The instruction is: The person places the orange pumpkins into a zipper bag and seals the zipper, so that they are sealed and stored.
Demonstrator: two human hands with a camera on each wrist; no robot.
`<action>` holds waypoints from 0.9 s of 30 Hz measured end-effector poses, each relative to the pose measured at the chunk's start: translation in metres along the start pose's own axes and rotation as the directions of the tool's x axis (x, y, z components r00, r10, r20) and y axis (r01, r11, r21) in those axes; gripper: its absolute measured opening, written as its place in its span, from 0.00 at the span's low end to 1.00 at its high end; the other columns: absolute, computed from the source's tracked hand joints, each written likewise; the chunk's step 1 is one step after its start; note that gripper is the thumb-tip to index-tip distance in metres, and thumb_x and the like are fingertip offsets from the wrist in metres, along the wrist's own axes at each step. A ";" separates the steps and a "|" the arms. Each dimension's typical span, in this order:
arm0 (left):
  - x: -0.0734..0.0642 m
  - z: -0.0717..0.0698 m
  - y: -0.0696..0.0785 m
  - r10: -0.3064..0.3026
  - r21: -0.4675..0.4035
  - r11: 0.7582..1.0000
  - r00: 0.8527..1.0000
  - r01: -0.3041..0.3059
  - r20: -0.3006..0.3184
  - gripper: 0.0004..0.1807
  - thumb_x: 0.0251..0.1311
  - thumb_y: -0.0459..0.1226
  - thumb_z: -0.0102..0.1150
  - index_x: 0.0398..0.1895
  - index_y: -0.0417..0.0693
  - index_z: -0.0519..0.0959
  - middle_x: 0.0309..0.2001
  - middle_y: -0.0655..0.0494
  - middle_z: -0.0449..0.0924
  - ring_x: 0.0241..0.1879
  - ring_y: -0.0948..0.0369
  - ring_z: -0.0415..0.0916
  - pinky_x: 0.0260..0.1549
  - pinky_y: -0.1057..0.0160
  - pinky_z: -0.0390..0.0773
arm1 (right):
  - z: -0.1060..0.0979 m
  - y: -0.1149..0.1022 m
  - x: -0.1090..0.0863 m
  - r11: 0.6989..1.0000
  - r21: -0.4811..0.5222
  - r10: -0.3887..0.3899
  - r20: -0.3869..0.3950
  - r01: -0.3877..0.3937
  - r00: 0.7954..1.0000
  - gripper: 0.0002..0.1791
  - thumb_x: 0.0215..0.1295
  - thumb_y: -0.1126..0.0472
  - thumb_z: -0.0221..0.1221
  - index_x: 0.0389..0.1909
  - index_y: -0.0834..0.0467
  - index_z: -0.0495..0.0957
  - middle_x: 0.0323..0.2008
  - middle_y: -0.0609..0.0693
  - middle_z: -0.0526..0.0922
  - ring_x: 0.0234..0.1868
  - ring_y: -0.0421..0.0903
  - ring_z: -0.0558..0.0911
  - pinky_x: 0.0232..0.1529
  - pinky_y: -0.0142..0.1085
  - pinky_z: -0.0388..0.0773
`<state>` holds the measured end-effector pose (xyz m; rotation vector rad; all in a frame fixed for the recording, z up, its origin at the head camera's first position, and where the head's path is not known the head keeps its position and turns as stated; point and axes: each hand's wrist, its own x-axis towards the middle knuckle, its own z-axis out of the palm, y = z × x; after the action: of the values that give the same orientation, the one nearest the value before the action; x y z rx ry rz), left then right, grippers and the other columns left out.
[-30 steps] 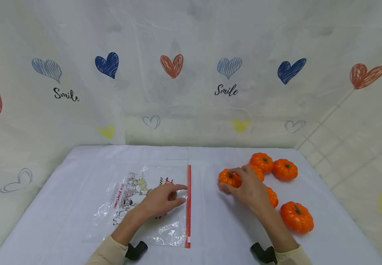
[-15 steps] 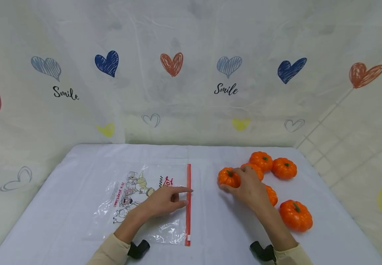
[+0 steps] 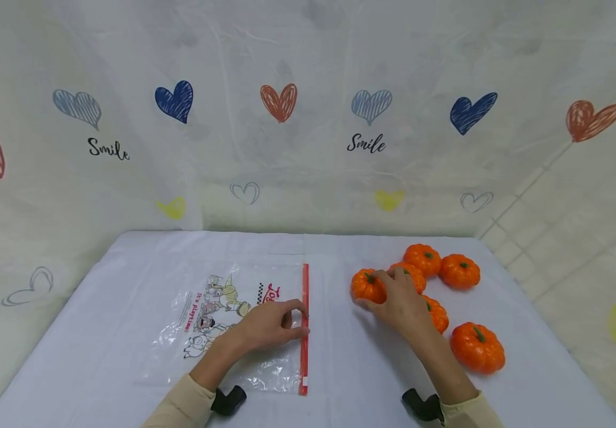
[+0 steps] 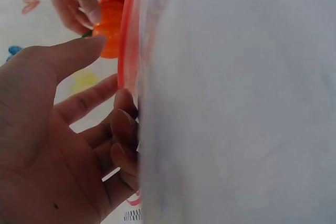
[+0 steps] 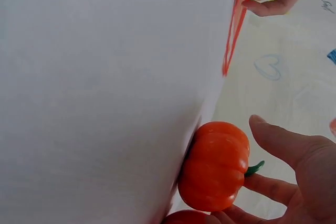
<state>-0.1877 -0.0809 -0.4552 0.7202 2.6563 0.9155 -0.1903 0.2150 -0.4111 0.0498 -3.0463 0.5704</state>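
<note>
A clear plastic zip bag (image 3: pixel 281 362) with printed cartoon animals lies flat on the left part of the table. My left hand (image 3: pixel 272 324) is over the bag, with its bent index finger and its thumb apart at the red zip strip (image 3: pixel 305 362). An orange toy pumpkin (image 3: pixel 367 286) with a green stem sits to the right of the bag. Around its right side is my right hand (image 3: pixel 401 303), its fingers at the far side. In the right wrist view a gap shows between the thumb (image 5: pixel 273 137) and the pumpkin (image 5: pixel 212 166).
Several more orange pumpkins stand around the right hand: two at the back (image 3: pixel 422 259), (image 3: pixel 460 271) and a larger one (image 3: pixel 477 348) nearer the front. Others are partly hidden behind the hand. A cloth with printed hearts (image 3: pixel 279 103) hangs behind the white table (image 3: pixel 126 297).
My left hand has shifted slightly right to the red strip, and its index finger, first straight, is now bent. The right hand stays at the same pumpkin.
</note>
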 end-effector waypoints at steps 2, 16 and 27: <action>0.000 0.001 0.000 -0.012 0.005 1.000 1.000 0.012 -0.005 0.20 0.62 0.56 0.68 0.54 0.65 0.80 0.27 0.65 0.74 0.27 0.68 0.70 0.28 0.68 0.69 | 0.001 0.000 0.000 1.000 0.003 0.000 0.009 0.000 1.000 0.40 0.60 0.43 0.73 0.69 0.57 0.74 0.62 0.65 0.71 0.61 0.62 0.73 0.51 0.60 0.83; 0.005 0.010 0.005 -0.039 0.047 0.998 0.994 0.044 -0.104 0.14 0.57 0.50 0.74 0.43 0.62 0.80 0.26 0.68 0.74 0.25 0.69 0.69 0.25 0.69 0.67 | 0.003 -0.001 0.005 0.994 0.113 -0.007 0.148 -0.010 0.989 0.42 0.62 0.50 0.74 0.75 0.53 0.67 0.71 0.68 0.70 0.67 0.67 0.76 0.63 0.65 0.76; 0.000 0.010 0.015 -0.059 -0.062 0.997 0.982 0.048 -0.180 0.26 0.57 0.35 0.69 0.61 0.50 0.77 0.31 0.63 0.81 0.26 0.68 0.73 0.27 0.69 0.73 | 0.004 0.002 0.007 0.992 0.122 -0.047 0.137 0.030 0.989 0.35 0.63 0.57 0.73 0.69 0.53 0.70 0.61 0.62 0.78 0.53 0.56 0.81 0.57 0.58 0.83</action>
<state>-0.1782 -0.0651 -0.4534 0.5741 2.7778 1.0859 -0.1973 0.2153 -0.4149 0.1588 -3.1334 0.7790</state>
